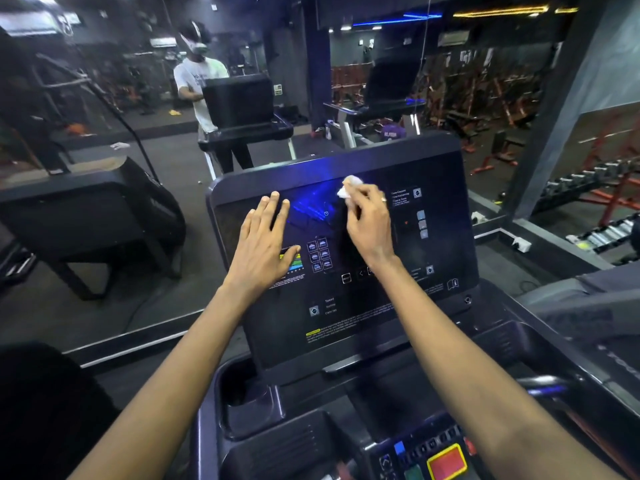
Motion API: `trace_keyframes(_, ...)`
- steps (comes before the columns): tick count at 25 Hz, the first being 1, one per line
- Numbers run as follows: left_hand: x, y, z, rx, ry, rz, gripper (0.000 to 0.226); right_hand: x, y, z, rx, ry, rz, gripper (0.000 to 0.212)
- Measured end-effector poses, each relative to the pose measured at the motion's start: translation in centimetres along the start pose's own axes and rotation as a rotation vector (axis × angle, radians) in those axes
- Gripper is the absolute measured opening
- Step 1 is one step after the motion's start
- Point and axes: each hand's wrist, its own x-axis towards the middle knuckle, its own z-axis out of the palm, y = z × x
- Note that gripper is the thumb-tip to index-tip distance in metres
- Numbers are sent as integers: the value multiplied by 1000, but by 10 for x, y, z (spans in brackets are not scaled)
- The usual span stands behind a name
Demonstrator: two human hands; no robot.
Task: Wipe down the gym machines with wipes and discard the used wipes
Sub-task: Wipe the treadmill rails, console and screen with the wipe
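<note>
Two hands are up on the treadmill console (443,230). The right hand (369,223) pinches a small white wipe (349,187) with its fingertips, and the wipe is scrunched into a ball. It presses on the top part of the dark, shiny panel, near the middle, where a blue light shines back. The left hand (263,237) is wide and flat, with straight fingers. It rests on the left side of the same panel, just beside a little coloured chart, and holds nothing.

The wipe looks soft, thin and very light. It bends any way you push it, so it should not hurt the panel. It is probably damp, so it may tear or roll up if it is rubbed hard. A good way to hold it is bunched under the fingertips, as the right hand does now, with a bit sticking out in front to touch the panel. Opened flatter, it would clean more at once, I think.

The console is hard and smooth, and it leans back a little. The flat left hand likely helps the person stand steady. Gentle rubbing seems wise on the small pictures.

Lower down sit a cup holder (242,396) and a red stop button (446,462), well apart from the wipe. Much of the job looks left to do.
</note>
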Motion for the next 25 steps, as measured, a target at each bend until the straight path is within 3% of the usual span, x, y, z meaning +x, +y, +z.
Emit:
trace_keyframes(2, -1, 0, 0, -7, 4, 2, 86, -4, -7, 0, -47, -16, -136, 28)
trace_keyframes(5, -4, -5, -3, -8, 17, 0, 84, 5, 0, -8, -74, 76, 13, 24)
trace_keyframes(7, -7, -6, -3, -4, 20, -6, 83, -4, -6, -5, -16, 8, 20, 26)
trace_keyframes(11, -7, -4, -3, -19, 28, -9, 82, -35, -18, -1, 39, -163, -160, 28)
trace_keyframes(15, -8, 0, 2, -18, -1, 44, 84, -46, 15, -17, 80, 20, 171, 23)
trace_keyframes(20, -2, 14, 13, -45, -56, 169, 89, -108, 3, -19, 71, -133, -20, 21)
trace_keyframes(25, -6, 20, 18, 4, -83, 200, 92, -75, 41, -37, 32, 119, 297, 16)
